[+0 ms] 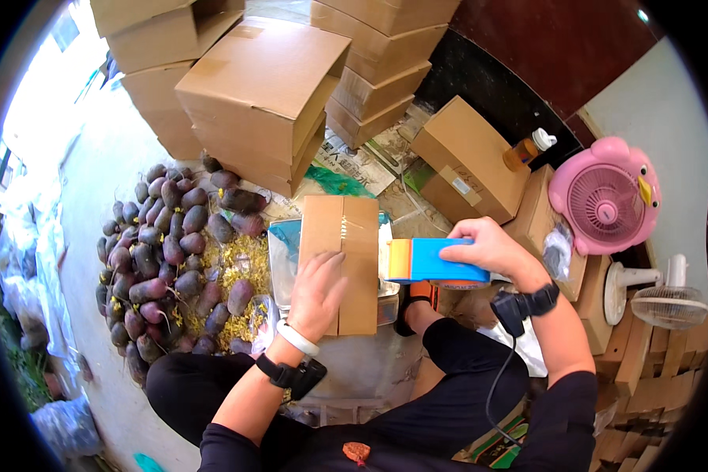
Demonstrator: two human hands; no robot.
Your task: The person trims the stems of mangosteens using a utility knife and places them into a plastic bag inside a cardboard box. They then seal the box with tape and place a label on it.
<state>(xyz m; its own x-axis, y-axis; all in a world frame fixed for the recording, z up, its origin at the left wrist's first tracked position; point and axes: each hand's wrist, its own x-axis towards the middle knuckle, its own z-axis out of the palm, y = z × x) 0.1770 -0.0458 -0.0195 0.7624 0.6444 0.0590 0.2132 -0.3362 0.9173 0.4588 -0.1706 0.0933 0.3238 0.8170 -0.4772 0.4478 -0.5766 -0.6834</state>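
A small cardboard box point(360, 267) lies in front of me with its long seam facing up. On its left half rests my left hand point(318, 289), open, the fingers stretched flat over the board near the seam. My right hand point(486, 245) is closed around a blue tape dispenser point(429, 259) with a yellow-orange front end. That front end is held just right of the box's right edge. Under the box, a pale plastic tray or tub point(284, 259) shows at the left side; most of it is hidden.
Dark purple root vegetables point(153, 259) lie heaped on the floor at the left, with yellow shreds point(244, 267) among them. Cardboard boxes point(263, 71) are stacked ahead. To the right stand a pink fan point(606, 206), a white fan point(669, 303), a brown bottle point(519, 155) and flattened cardboard point(653, 354).
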